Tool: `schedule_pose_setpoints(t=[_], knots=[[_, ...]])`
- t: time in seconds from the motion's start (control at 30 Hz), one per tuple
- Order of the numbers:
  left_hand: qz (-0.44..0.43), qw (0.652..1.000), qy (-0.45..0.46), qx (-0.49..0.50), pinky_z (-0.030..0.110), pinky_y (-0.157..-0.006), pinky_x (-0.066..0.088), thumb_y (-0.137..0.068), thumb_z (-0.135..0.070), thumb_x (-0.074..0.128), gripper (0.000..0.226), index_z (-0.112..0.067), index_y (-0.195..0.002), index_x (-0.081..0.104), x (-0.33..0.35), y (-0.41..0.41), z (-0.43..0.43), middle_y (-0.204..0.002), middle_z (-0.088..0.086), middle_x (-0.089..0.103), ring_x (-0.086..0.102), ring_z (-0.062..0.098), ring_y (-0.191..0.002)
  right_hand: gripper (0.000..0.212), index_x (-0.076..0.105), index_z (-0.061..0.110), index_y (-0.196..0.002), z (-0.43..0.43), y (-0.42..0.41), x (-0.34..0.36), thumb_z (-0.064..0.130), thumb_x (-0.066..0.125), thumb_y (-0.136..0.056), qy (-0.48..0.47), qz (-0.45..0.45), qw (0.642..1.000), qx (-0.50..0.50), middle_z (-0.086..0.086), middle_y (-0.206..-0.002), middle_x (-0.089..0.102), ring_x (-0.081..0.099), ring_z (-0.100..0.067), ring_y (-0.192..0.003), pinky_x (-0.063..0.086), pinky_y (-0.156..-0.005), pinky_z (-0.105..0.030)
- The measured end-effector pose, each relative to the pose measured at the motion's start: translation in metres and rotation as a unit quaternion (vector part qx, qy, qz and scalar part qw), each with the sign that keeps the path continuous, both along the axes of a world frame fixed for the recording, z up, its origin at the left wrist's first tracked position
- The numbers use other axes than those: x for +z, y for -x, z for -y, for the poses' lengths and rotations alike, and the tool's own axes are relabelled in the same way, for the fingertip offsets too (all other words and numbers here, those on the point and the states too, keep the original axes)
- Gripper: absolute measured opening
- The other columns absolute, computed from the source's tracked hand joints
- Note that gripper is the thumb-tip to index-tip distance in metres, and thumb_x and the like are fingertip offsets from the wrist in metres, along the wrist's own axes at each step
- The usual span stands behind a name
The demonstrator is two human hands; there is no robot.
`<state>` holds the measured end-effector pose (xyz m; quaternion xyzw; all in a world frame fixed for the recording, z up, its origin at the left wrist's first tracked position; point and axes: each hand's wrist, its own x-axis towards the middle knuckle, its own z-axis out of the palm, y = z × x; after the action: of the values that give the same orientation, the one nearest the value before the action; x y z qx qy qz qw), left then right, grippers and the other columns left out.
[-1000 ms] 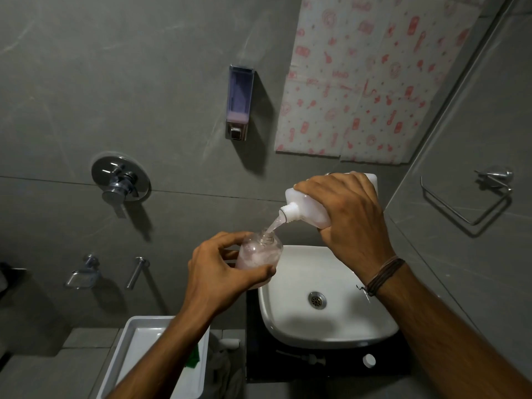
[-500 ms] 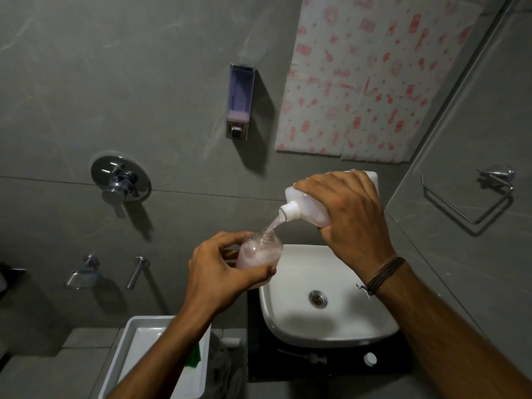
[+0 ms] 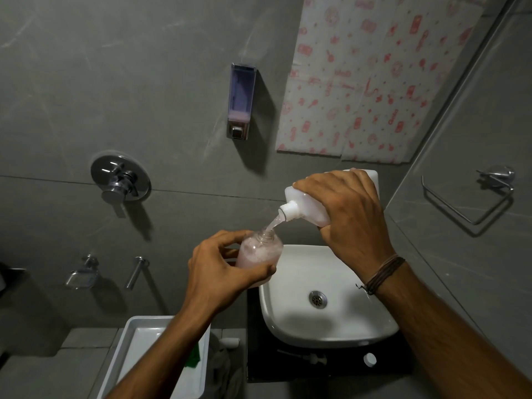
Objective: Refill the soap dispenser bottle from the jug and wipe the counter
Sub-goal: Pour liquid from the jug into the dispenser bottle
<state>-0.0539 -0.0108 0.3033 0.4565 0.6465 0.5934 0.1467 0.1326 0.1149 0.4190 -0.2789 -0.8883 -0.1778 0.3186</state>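
Observation:
My right hand (image 3: 349,214) grips a white plastic jug (image 3: 305,204), tipped with its neck down to the left. A thin pale stream runs from the neck into the open mouth of a small clear soap bottle (image 3: 260,250), which holds pinkish liquid. My left hand (image 3: 221,269) is wrapped around that bottle and holds it tilted above the left rim of the white basin (image 3: 290,318). On the black counter (image 3: 288,367) in front of the basin lie the pump head (image 3: 309,359) and a white cap (image 3: 370,359).
A wall soap dispenser (image 3: 240,100) hangs above. A chrome mixer valve (image 3: 121,180), a soap dish (image 3: 82,276) and a spout (image 3: 136,272) are on the wall at left. A white tray (image 3: 135,341) with something green (image 3: 194,357) sits lower left. A towel ring (image 3: 472,197) is on the right wall.
The pouring goes on and the pink liquid in the bottle stands a little higher. Both hands keep almost the same positions.

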Motion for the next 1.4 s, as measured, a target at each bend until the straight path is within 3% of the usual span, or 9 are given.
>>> schedule_pose_setpoints(t=[0.4, 0.53, 0.63, 0.77, 0.87, 1.0, 1.17, 1.33, 1.4], knots=[[-0.003, 1.000, -0.015, -0.009, 0.008, -0.068, 0.058, -0.045, -0.059, 0.093, 0.058, -0.059, -0.098, 0.071, 0.005, -0.002, 0.002, -0.106, -0.033, 0.073, 0.069, -0.014, -0.096, 0.058, 0.066, 0.031, -0.125, 0.002, 0.000, 0.001, 0.008, 0.083, -0.075, 0.000, 0.003, 1.000, 0.000, 0.008, -0.120, 0.071, 0.063, -0.024, -0.113, 0.042, -0.108, -0.049], [-0.005, 1.000, -0.020, -0.014, 0.010, -0.069, 0.060, -0.046, -0.061, 0.092, 0.060, -0.054, -0.103, 0.072, 0.004, -0.003, 0.002, -0.103, -0.024, 0.077, 0.070, -0.011, -0.098, 0.055, 0.066, 0.033, -0.125, 0.007, 0.000, 0.001, 0.011, 0.080, -0.077, 0.009, 0.004, 1.000, -0.010, 0.010, -0.119, 0.070, 0.062, -0.024, -0.113, 0.043, -0.105, -0.047], [-0.007, 0.999, -0.024, -0.020, 0.009, -0.071, 0.060, -0.048, -0.060, 0.092, 0.064, -0.049, -0.108, 0.075, 0.002, -0.004, 0.002, -0.104, -0.022, 0.077, 0.070, -0.010, -0.098, 0.055, 0.065, 0.032, -0.127, 0.012, -0.001, -0.003, 0.018, 0.082, -0.076, 0.048, -0.018, 0.999, -0.011, 0.008, -0.120, 0.072, 0.064, -0.023, -0.110, 0.048, -0.099, -0.045], [-0.009, 0.999, -0.031, -0.033, 0.012, -0.075, 0.060, -0.051, -0.056, 0.095, 0.062, -0.048, -0.109, 0.076, -0.003, -0.007, 0.002, -0.105, -0.020, 0.077, 0.072, -0.006, -0.099, 0.074, 0.061, 0.036, -0.131, 0.020, -0.003, -0.020, 0.028, 0.088, -0.063, 0.172, -0.054, 0.984, -0.010, 0.012, -0.121, 0.070, 0.064, -0.018, -0.105, 0.055, -0.089, -0.036], [-0.006, 0.998, -0.044, -0.053, 0.014, -0.079, 0.061, -0.053, -0.048, 0.098, 0.058, -0.049, -0.107, 0.077, -0.010, -0.012, 0.003, -0.105, -0.018, 0.078, 0.075, 0.000, -0.098, 0.076, 0.061, 0.039, -0.123, 0.019, -0.012, -0.044, 0.026, 0.089, -0.054, 0.310, -0.168, 0.936, 0.003, 0.019, -0.114, 0.069, 0.066, -0.008, -0.097, 0.058, -0.075, -0.027], [0.005, 0.994, -0.052, -0.094, 0.016, -0.080, 0.061, -0.056, -0.039, 0.100, 0.060, -0.041, -0.111, 0.078, -0.031, -0.028, 0.007, -0.110, -0.012, 0.079, 0.078, 0.007, -0.098, 0.076, 0.066, 0.032, -0.120, 0.018, -0.047, -0.092, 0.023, 0.095, -0.050, 0.449, -0.306, 0.840, 0.003, 0.013, -0.117, 0.071, 0.068, -0.008, -0.104, 0.058, -0.081, -0.028], [0.019, 0.990, -0.025, -0.140, 0.022, -0.079, 0.064, -0.055, -0.031, 0.106, 0.068, -0.029, -0.117, 0.078, -0.065, -0.053, 0.009, -0.112, -0.006, 0.078, 0.079, 0.011, -0.096, 0.081, 0.067, 0.036, -0.119, 0.036, -0.111, -0.189, 0.030, 0.096, -0.043, 0.506, -0.437, 0.734, -0.121, 0.010, -0.124, 0.069, 0.067, -0.016, -0.113, 0.062, -0.092, -0.041], [0.020, 0.984, 0.008, -0.176, 0.020, -0.077, 0.064, -0.049, -0.016, 0.105, 0.071, -0.026, -0.114, 0.079, -0.090, -0.075, 0.008, -0.110, -0.003, 0.079, 0.078, 0.011, -0.096, 0.069, 0.071, 0.032, -0.108, 0.039, -0.182, -0.278, 0.000, 0.098, -0.053, 0.492, -0.528, 0.634, -0.277, 0.001, -0.112, 0.076, 0.072, -0.028, -0.105, 0.062, -0.090, -0.052], [0.024, 0.983, 0.019, -0.182, 0.022, -0.078, 0.064, -0.047, -0.016, 0.104, 0.068, -0.025, -0.110, 0.080, -0.092, -0.084, 0.007, -0.107, -0.001, 0.079, 0.078, 0.013, -0.095, 0.070, 0.069, 0.029, -0.112, 0.032, -0.207, -0.299, -0.001, 0.097, -0.056, 0.480, -0.549, 0.600, -0.329, -0.004, -0.115, 0.074, 0.071, -0.031, -0.105, 0.061, -0.091, -0.057]])
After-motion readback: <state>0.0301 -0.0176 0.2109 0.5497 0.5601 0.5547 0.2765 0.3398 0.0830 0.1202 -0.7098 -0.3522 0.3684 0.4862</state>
